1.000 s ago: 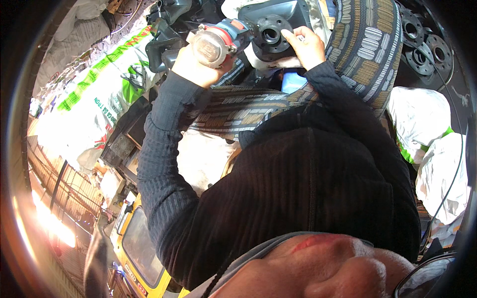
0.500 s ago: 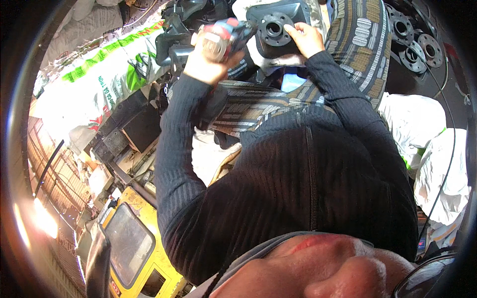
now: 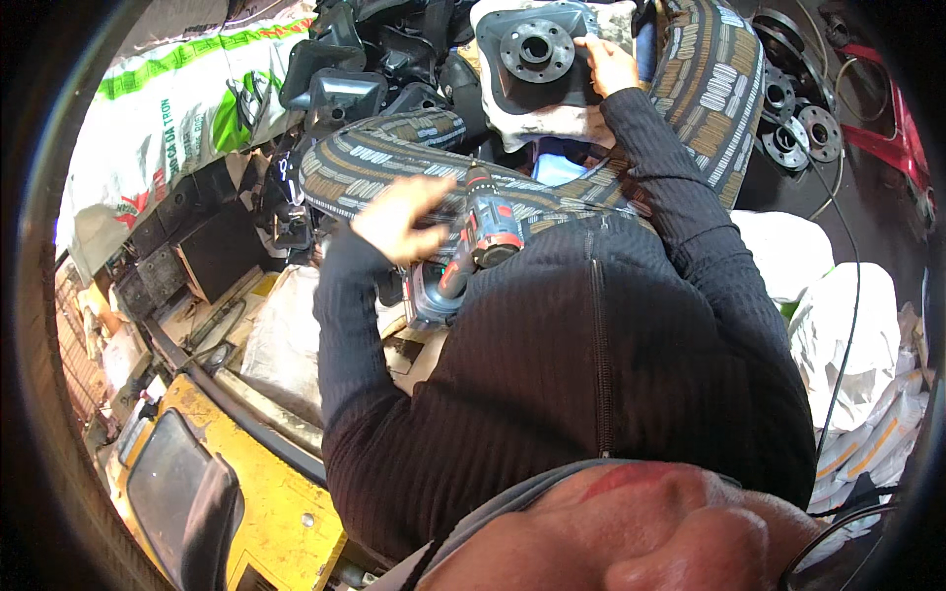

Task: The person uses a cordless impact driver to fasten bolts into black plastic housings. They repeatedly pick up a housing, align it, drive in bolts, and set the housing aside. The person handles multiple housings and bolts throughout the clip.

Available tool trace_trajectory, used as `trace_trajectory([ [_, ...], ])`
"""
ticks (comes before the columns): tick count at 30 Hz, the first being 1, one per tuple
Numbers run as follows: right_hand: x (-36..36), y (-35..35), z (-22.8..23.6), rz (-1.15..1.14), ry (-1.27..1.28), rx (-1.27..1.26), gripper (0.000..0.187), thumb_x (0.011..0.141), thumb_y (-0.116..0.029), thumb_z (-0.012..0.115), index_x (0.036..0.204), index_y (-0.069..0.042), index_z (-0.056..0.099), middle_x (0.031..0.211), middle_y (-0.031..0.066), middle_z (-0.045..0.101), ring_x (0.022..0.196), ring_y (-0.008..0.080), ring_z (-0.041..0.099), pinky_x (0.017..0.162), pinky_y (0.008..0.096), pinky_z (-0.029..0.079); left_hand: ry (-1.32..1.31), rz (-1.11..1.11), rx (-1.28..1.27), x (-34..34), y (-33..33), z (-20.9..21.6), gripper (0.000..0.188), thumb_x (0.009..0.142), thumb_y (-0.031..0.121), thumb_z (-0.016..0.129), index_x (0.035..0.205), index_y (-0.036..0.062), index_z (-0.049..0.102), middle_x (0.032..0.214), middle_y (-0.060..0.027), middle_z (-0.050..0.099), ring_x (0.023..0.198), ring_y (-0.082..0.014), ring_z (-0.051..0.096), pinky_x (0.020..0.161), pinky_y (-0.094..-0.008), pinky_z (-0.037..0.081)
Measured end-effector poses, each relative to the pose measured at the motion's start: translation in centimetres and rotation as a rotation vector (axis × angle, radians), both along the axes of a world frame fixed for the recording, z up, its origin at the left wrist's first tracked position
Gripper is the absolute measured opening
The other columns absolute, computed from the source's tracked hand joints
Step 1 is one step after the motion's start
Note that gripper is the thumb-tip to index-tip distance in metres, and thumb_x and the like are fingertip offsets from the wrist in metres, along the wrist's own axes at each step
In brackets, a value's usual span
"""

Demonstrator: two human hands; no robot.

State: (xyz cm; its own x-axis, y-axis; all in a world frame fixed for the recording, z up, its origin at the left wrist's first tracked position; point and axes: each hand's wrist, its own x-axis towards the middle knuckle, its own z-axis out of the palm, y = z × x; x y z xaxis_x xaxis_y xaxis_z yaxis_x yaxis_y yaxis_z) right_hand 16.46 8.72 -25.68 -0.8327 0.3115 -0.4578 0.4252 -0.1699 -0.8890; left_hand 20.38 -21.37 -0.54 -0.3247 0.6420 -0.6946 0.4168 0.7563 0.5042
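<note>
Nearest, the person's dark ribbed top (image 3: 552, 374), zipped down the middle, fills the centre, with a yellow machine body (image 3: 286, 502) carrying a dark window panel to its left. On the near right are bulging white sacks (image 3: 838, 335), with a thin black cable (image 3: 855, 276) curving past them. A little farther, just before the belly and left of the zip, the cordless drill (image 3: 491, 229) rests at the lap, its chuck pointing to the far side and its dark battery end lying nearer and to the left. The left hand (image 3: 402, 219) is just left of the drill, its fingers spread wide and nothing gripped in them; whether the thumb touches the drill, I cannot tell. Beyond it, patterned trousers (image 3: 714, 108) cover the bent legs, and a pale blue object (image 3: 560, 167) shows between them. Farther on, between the knees, a dirty white pad (image 3: 562, 126) bears a black square-based part (image 3: 507, 91), on which sits a round flange (image 3: 562, 61) with a raised central hub and a ring of holes. The right hand (image 3: 613, 67) is at the right edge of this part, its fingers held narrow; I cannot tell whether they pinch the edge or only rest against it. To the far right lie several loose flanges (image 3: 820, 133) and a red frame (image 3: 887, 128); to the far left, dark hollow parts (image 3: 340, 97) crowd beside a large white-and-green bag (image 3: 182, 123).
</note>
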Motion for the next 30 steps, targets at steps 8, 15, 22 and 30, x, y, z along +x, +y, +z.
trace_trajectory([
  [8, -0.6, -0.1, -0.2, 0.038, 0.056, 0.176, 0.03, 0.089, -0.03, 0.059, 0.115, -0.016, 0.066, 0.109, 0.0062, 0.067, 0.097, 0.0099, 0.058, 0.084, 0.0246, 0.045, 0.754, 0.183, 0.464, -9.9, 12.3, -17.5, 0.113, 0.052, 0.053, 0.083, 0.143, 0.0176, 0.027, 0.139, -0.017, 0.034, 0.121, -0.0417, 0.041, 0.096, -0.0492, 0.042],
  [15, 0.3, -0.8, 0.2, 0.079, 0.144, 0.429, 0.029, 0.086, -0.027, 0.061, 0.114, -0.021, 0.066, 0.1, 0.015, 0.068, 0.084, 0.0208, 0.066, 0.078, 0.0307, 0.049, 0.787, 0.363, 0.514, -9.4, 13.4, -19.3, 0.095, 0.054, 0.044, 0.083, 0.134, 0.016, 0.04, 0.125, -0.0129, 0.044, 0.108, -0.035, 0.047, 0.088, -0.0452, 0.047],
  [22, -0.6, -0.5, 0.0, 0.035, 0.141, 0.325, 0.029, 0.083, -0.027, 0.065, 0.109, -0.016, 0.069, 0.089, 0.0117, 0.07, 0.079, 0.0183, 0.065, 0.069, 0.0288, 0.049, 0.767, 0.335, 0.475, -9.6, 13.8, -18.8, 0.1, 0.052, 0.049, 0.083, 0.135, 0.0145, 0.039, 0.126, -0.0128, 0.043, 0.107, -0.0364, 0.046, 0.088, -0.0463, 0.046],
  [30, 4.5, 3.3, 6.9, -0.102, 0.028, -0.925, 0.036, 0.094, -0.015, 0.049, 0.125, 0.002, 0.049, 0.08, 0.0038, 0.054, 0.076, 0.0132, 0.057, 0.068, 0.0238, 0.053, 0.62, 0.266, 0.873, -5.0, 13.7, -10.9, 0.039, 0.072, 0.017, 0.074, 0.108, 0.0066, 0.063, 0.101, -0.0104, 0.063, 0.086, -0.0255, 0.063, 0.075, -0.0322, 0.051],
])
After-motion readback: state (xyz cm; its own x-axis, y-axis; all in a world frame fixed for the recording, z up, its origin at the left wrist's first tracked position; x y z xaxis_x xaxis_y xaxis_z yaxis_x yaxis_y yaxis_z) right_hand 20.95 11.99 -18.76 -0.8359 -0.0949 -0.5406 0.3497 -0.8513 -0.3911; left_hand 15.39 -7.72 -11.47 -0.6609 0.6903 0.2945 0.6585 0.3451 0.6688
